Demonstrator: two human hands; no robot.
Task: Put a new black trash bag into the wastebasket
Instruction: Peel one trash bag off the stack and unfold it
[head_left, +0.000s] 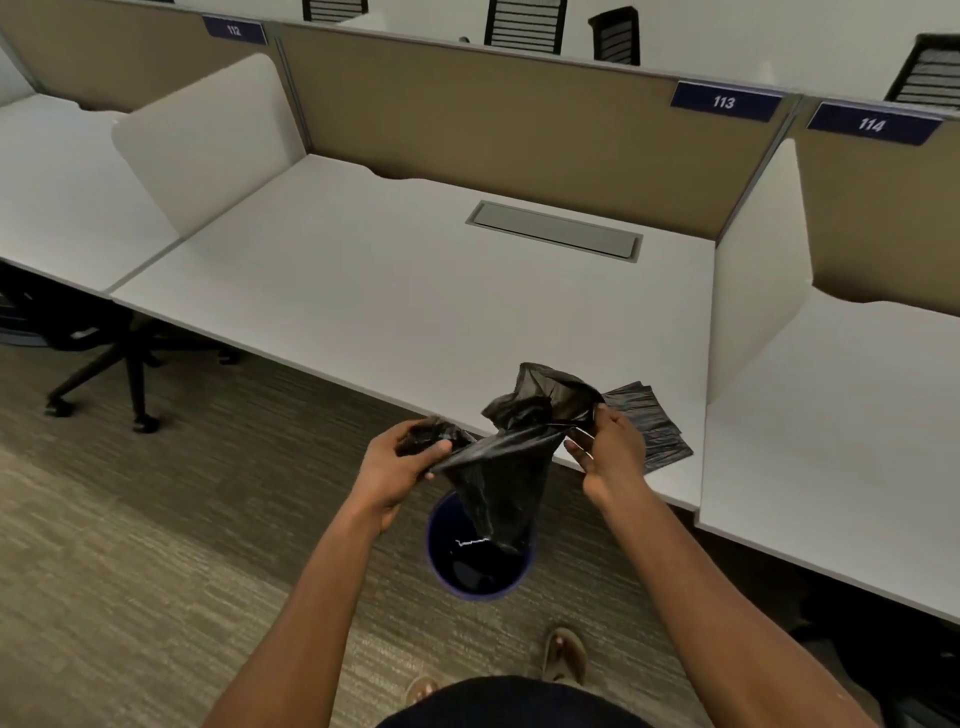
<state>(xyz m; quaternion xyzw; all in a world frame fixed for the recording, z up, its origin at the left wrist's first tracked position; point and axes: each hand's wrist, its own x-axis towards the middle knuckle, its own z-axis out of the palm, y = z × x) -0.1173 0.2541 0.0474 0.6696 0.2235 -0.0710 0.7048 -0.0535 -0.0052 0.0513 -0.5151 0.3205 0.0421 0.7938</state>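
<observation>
A black trash bag (501, 467) hangs between my two hands, its mouth bunched at the top. My left hand (397, 465) grips one side of the bag's rim, my right hand (610, 454) pinches the other side. The bag's closed bottom end dangles into a round dark-blue wastebasket (441, 561) that stands on the carpet right under my hands. The inside of the wastebasket is dark and partly hidden by the bag.
A white desk (363, 291) marked 113 stands just beyond the wastebasket, with folded black bags (657, 426) on its near edge. White dividers flank the desk. An office chair base (104, 364) is on the left. My sandalled feet (563, 652) stand close behind the wastebasket.
</observation>
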